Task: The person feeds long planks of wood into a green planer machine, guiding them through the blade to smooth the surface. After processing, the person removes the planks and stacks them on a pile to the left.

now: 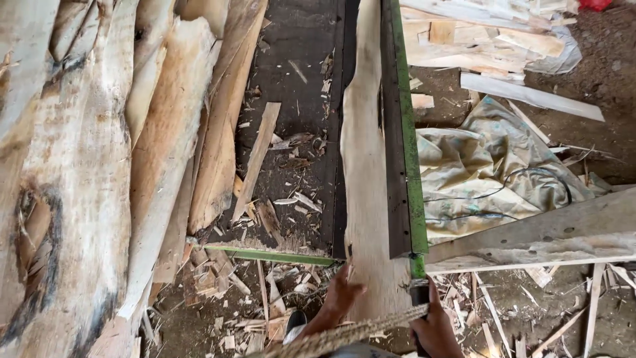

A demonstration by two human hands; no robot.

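Pale rough-sawn wooden slab (pixel 368 179) stretches ahead from both hands along the green metal rail (pixel 411 146). Left hand (pixel 341 295) lies open, flat on its near end; right hand (pixel 434 325) is wrapped around a dark handle (pixel 419 292) beside it.

crumpled beige sack (pixel 490 166) lies right of the green-edged frame.

A pale veneer sheet (pixel 366 199) is pressed flat at six o'clock by the left hand (pixel 339 298), against a green-edged frame (pixel 412 166). The frame's dark lower end (pixel 419 292) is gripped by the right hand (pixel 434 328). Rough slabs (pixel 99 166) are stacked at nine o'clock; a crumpled sack (pixel 490 166) is seen at three o'clock.
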